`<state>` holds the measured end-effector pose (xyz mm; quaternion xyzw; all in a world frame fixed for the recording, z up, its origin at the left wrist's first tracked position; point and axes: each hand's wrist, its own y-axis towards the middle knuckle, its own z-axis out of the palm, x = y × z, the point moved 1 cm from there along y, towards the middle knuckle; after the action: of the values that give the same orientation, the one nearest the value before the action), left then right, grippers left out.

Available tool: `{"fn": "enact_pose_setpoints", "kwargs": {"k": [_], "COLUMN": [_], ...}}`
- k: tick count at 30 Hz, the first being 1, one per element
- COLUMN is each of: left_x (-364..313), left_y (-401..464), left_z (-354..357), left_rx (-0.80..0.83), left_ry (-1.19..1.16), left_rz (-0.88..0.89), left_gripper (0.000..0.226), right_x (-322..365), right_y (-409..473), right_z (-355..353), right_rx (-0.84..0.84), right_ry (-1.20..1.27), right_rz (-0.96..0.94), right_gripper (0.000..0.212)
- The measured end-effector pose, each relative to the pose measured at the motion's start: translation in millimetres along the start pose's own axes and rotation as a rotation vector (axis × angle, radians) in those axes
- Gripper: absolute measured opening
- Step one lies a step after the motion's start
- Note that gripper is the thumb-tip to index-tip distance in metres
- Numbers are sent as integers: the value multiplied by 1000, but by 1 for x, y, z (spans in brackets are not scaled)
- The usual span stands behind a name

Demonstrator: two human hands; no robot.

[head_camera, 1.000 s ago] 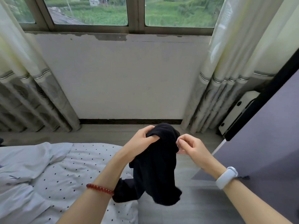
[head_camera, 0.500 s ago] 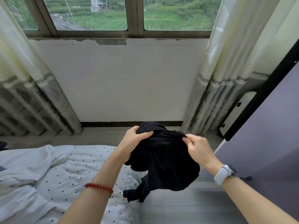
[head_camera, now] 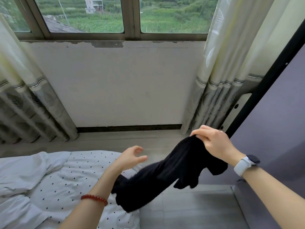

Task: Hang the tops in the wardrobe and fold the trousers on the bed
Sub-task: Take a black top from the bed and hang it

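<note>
Right hand: my right hand (head_camera: 212, 144) grips one bunched end of the black garment (head_camera: 166, 174), fingers curled over the cloth, up by the right side of the room.
Left hand: my left hand (head_camera: 130, 158) holds nothing; its fingers are spread and loosely bent, just left of the cloth, above the near corner of the bed (head_camera: 54, 180).
Garment: it hangs in a slant from my right grip down toward the left, its low end in front of my left forearm and over the bed's edge.
Wrists: red bead bracelet (head_camera: 94, 199) on the left, white watch (head_camera: 245, 164) on the right.
Further out: grey floor (head_camera: 189, 212) beyond the bed, purple panel (head_camera: 272, 129) at right, curtains (head_camera: 214, 90) and window (head_camera: 128, 14) on the far wall.
Progress: early, I judge; this piece is neither hung nor folded, and no finished garments show.
Left to do: sort out what it is, then hang or fold it.
Hard to tell: whether it is a top or trousers; whether the purple panel belongs to the wardrobe; most of the bed is cut off at left.
</note>
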<state>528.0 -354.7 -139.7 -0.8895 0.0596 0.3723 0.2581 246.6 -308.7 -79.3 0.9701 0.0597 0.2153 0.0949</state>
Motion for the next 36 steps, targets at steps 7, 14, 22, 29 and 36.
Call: {"fn": "enact_pose_setpoints", "kwargs": {"k": [7,14,22,29,36], "left_x": [-77,-129,-206,-269,-311], "left_y": [-4,0,1,20,50], "left_z": [43,89,153,212,261], "left_rx": [303,436,234,606,454], "left_ry": [-275,-299,-112,230,730], "left_rz": [425,553,917,931,949], "left_gripper": [59,14,14,9,29], "right_x": [29,4,-85,-162,-218], "right_y": [-15,-43,-107,-153,-210], "right_z": [-16,-79,-132,-187,-230], "right_rx": [186,266,112,-139,-433], "right_ry": [191,246,7,-57,-301], "right_rz": [-187,35,306,351,294], "right_gripper": [23,28,29,27,30]}}
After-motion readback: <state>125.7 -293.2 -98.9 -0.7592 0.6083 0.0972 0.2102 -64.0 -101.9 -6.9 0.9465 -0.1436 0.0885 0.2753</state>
